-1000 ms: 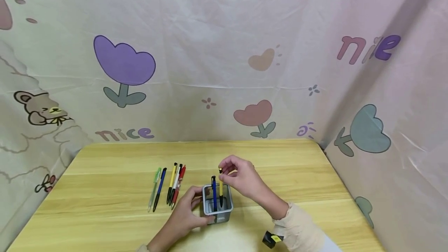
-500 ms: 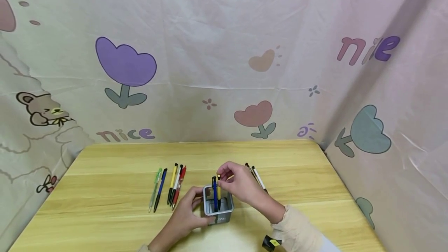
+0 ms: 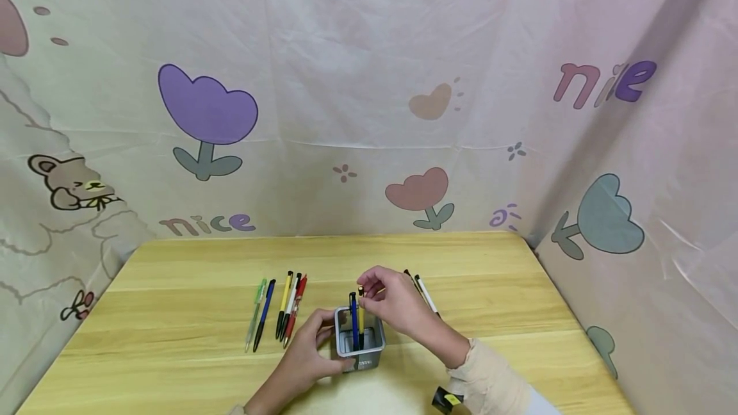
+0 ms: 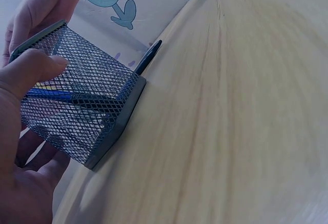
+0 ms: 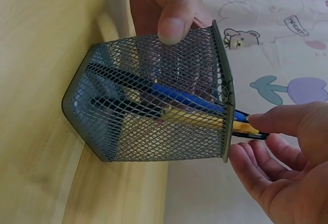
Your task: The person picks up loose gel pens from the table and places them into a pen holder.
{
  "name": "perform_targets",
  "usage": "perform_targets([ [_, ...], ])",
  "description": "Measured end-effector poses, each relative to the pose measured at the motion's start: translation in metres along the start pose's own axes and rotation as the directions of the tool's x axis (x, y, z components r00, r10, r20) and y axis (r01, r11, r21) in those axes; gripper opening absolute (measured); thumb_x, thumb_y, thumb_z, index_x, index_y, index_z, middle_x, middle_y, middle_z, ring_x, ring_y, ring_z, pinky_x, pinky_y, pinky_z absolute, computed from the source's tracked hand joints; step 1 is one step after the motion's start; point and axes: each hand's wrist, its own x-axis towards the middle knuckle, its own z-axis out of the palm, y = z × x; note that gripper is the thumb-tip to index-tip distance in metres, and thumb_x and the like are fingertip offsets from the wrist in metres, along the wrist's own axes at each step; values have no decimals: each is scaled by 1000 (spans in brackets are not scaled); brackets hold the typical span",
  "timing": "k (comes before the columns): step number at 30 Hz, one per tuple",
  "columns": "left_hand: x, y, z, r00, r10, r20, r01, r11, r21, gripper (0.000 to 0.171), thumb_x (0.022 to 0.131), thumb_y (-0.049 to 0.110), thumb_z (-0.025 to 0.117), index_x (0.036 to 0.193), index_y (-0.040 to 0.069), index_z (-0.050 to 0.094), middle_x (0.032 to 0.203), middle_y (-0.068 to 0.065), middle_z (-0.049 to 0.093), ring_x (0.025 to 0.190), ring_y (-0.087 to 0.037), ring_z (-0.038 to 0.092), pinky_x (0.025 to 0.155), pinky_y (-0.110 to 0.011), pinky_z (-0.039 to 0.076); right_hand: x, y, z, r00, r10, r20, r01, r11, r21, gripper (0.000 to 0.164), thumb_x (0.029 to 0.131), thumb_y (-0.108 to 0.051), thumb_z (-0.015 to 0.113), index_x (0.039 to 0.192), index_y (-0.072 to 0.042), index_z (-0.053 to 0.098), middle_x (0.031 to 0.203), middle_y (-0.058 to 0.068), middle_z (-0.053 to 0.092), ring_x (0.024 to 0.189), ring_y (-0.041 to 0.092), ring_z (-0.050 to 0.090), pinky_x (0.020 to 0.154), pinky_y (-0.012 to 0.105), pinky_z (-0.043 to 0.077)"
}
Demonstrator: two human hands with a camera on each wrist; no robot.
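Note:
A grey metal-mesh pen holder [image 3: 370, 360] stands upright on the table, with my left hand [image 3: 305, 354] gripping its left side. In the left wrist view, the thumb [image 4: 38, 66] presses on the mesh. A blue pen [image 3: 353, 322] leans inside, its top above the rim. Right beside it is a yellow pen [image 3: 361, 320], most of its length inside the holder. My right hand [image 3: 398, 300] pinches that yellow pen near its top. Through the mesh, the right wrist view shows the dark lower ends of both pens close to the holder's base [image 5: 95, 106].
Left of the holder lie several pens: a clear green one [image 3: 256, 316], a blue one [image 3: 265, 312], a yellow one [image 3: 284, 303], a white one [image 3: 290, 306] and a red one [image 3: 296, 312]. Behind my right hand lies a white pen [image 3: 425, 292] beside a dark one [image 3: 410, 276].
My right hand has lowered the yellow pen deeper into the holder and shifted slightly left. Two pens behind that hand have come into sight. The left hand keeps its grip.

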Motion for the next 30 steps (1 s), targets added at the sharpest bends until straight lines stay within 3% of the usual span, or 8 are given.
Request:
perform_targets([
  [7, -2, 2, 1, 1000, -6, 21, 6, 1000, -16, 78, 68, 4, 93, 134, 3, 51, 145, -23, 53, 135, -46, 55, 113, -31, 53, 0, 6, -10, 1000, 2, -17, -2, 1000, 24, 25, 88, -3, 78, 111, -5, 71, 99, 7, 73, 87, 11, 69, 77, 17, 63],
  [14, -3, 3, 1, 1000, -12, 27, 13, 999, -42, 78, 67, 0, 91, 134, 2, 51, 146, -25, 51, 135, -49, 55, 109, -30, 56, 2, 23, -28, 995, 31, -95, -29, 999, 25, 22, 88, -1, 77, 109, -1, 72, 99, 16, 74, 86, 15, 70, 76, 18, 63],
  [22, -4, 2, 1, 999, -27, 23, 28, 998, -48, 77, 68, 0, 91, 133, 4, 52, 146, -25, 51, 134, -49, 56, 107, -31, 58, 4, 47, -47, 969, 142, -201, -157, 986, -61, 21, 88, -2, 76, 108, -3, 74, 94, 6, 75, 83, 12, 70, 75, 23, 64],
  [30, -3, 1, 1, 999, -30, 27, 31, 998, -59, 77, 68, -1, 91, 134, 4, 51, 148, -25, 49, 136, -49, 54, 108, -31, 57, 7, 81, -55, 939, 243, -244, -282, 949, -140, 23, 87, -3, 74, 110, -1, 73, 99, 12, 77, 87, 17, 72, 79, 32, 65],
])
